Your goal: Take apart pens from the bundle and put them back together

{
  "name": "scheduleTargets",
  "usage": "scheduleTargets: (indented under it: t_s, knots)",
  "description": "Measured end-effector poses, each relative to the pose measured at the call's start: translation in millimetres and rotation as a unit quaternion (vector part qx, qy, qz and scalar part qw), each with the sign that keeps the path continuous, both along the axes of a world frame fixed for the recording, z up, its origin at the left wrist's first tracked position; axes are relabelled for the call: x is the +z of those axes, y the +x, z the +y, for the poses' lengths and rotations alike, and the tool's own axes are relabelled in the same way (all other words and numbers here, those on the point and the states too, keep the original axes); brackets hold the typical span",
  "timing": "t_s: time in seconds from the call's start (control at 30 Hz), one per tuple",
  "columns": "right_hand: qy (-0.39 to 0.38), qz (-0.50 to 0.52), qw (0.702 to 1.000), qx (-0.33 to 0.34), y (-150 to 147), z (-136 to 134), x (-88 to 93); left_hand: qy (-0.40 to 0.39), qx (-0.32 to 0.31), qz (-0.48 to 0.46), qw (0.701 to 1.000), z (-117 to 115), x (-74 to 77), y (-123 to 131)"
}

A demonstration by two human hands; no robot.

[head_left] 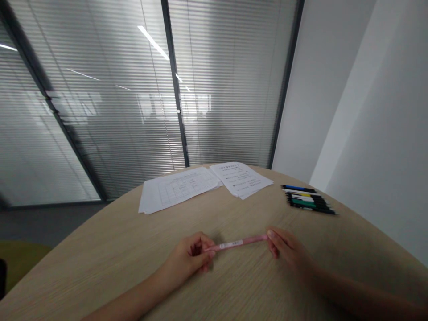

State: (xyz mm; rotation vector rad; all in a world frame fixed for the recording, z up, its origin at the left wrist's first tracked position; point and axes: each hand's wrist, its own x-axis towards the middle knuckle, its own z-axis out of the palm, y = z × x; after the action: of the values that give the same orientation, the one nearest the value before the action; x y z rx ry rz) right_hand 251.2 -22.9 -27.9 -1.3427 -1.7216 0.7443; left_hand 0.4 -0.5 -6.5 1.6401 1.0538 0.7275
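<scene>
A slim pink pen (249,240) with a white printed label spans the gap between my two hands, just over the wooden table. My left hand (191,255) pinches its left end between thumb and fingers. At the other end, the thumb and fingertips of my right hand (286,247) close on the tip. The pen lies nearly level, its right end a little farther from me. Both of its ends are partly hidden by my fingers.
Two stacks of printed paper, the left sheets (180,187) and the right sheets (240,178), lie toward the table's (110,249) far edge. Several pens (307,200) rest side by side at the right. Beyond stand a glass partition with blinds (230,89) and a white wall (377,133).
</scene>
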Motion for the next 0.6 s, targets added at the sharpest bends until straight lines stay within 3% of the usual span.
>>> scheduleTargets:
  t_s: [0.17, 0.37, 0.6]
  knots:
    - [-0.021, 0.014, 1.000, 0.011, 2.2, 3.9, -6.7, 0.195, 0.048, 0.128, 0.971, -3.9, -0.5, -2.5]
    - [-0.063, 0.053, 0.997, 0.010, 4.1, 15.4, -16.5, 0.374, -0.036, 0.230, 0.898, -11.7, -8.6, -6.6]
    - [-0.062, 0.063, 0.996, -0.026, 3.6, 13.7, -13.3, 0.496, -0.020, 0.244, 0.833, -12.5, -5.6, -4.6]
